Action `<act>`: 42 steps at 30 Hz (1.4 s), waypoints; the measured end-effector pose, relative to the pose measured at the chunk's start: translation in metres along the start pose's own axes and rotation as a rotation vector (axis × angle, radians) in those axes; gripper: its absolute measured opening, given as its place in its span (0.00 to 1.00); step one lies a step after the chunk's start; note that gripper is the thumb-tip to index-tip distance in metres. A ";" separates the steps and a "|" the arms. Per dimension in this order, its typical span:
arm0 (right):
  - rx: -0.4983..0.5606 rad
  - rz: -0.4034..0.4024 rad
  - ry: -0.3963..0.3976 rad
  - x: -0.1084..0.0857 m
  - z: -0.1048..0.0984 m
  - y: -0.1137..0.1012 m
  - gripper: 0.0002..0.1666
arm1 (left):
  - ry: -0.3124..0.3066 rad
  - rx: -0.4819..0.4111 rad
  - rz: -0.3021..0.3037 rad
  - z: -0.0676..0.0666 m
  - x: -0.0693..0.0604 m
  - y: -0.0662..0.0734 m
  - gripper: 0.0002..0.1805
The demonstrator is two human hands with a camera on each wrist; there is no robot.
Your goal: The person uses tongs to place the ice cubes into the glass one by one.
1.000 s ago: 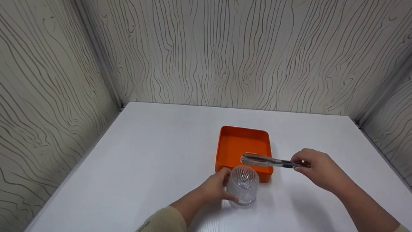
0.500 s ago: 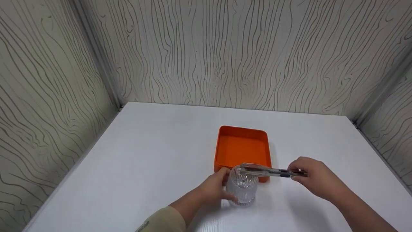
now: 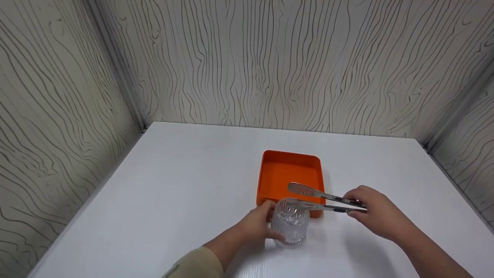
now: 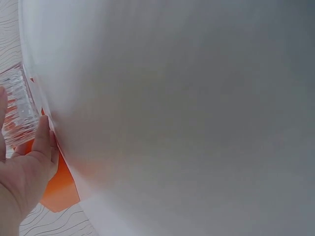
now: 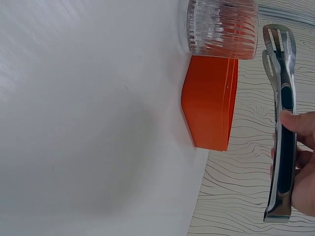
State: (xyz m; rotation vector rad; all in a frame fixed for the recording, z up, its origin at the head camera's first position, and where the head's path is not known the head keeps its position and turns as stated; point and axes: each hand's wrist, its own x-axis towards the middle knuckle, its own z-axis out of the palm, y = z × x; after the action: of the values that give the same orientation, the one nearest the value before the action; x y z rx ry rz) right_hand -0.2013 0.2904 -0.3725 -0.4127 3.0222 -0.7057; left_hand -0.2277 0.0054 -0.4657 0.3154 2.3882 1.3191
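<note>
A ribbed clear glass tumbler (image 3: pixel 291 231) stands on the white table, and my left hand (image 3: pixel 252 224) holds it with thumb and fingers round its left side. Clear shapes show low inside; whether contents or cut glass, I cannot tell. My right hand (image 3: pixel 376 211) grips metal serving tongs (image 5: pixel 284 162) with slotted heads and dark handle inlays. The tongs' arms are spread over the tumbler's rim, with nothing visible between the heads. In the left wrist view, only part of the tumbler (image 4: pixel 20 110) shows past the fingers (image 4: pixel 43 132).
Directly behind the tumbler sits a shallow orange square box (image 3: pixel 291 158), its floor partly hidden by the tongs. Wood-grain-patterned panels (image 3: pixel 247 69) close off the white table (image 3: pixel 185 173) at the back and both sides.
The tongs came from above the orange box down and toward the tumbler's rim with their arms together. Now those arms are spread apart. My left hand keeps its hold on the tumbler.
</note>
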 end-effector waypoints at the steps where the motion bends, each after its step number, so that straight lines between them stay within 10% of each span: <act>1: 0.003 -0.002 0.001 0.000 0.000 0.000 0.16 | 0.001 0.000 0.001 0.000 0.000 0.000 0.34; 14: 0.009 0.038 0.094 0.000 -0.005 0.011 0.17 | 0.002 0.034 0.004 0.001 -0.001 -0.002 0.35; 26: 0.029 0.161 0.214 0.002 -0.001 0.077 0.18 | 0.002 -0.005 0.010 0.001 0.000 -0.005 0.37; 42: 0.068 0.394 0.019 0.002 0.026 0.112 0.18 | 0.014 0.046 0.028 0.000 -0.002 -0.003 0.38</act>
State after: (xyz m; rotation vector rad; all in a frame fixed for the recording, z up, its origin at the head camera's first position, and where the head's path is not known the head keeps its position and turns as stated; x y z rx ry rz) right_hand -0.2295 0.3755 -0.4443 0.1900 2.9457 -0.7757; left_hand -0.2261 0.0033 -0.4684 0.3555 2.4373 1.2835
